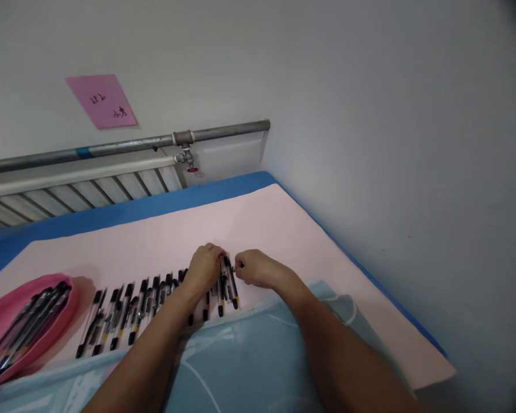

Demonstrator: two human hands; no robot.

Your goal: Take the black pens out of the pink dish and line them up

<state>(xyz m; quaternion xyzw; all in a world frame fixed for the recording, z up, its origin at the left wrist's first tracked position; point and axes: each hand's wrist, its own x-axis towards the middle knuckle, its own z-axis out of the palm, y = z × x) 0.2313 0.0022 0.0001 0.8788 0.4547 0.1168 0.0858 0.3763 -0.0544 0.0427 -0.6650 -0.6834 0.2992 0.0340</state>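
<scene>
A row of pens (122,315) with black caps and ends and clear barrels lies across the pink sheet, several smaller dark pieces among them. My left hand (204,267) is at the right part of the row, fingers curled down at the upper end of a pen (221,295); the palm hides some pens. Just right of it lies the last pen (231,281), tilted slightly. Beside that pen, my right hand (255,268) is closed in a pinch, with a small dark bit at its fingertips too small to name.
A pink basin (71,304) holding more pens stands at the left. The pink sheet (258,221) covers a blue surface (189,198) bordered by walls. A radiator (90,192) and a pipe with a red valve (192,170) run behind. Light-blue fabric (245,355) lies in front.
</scene>
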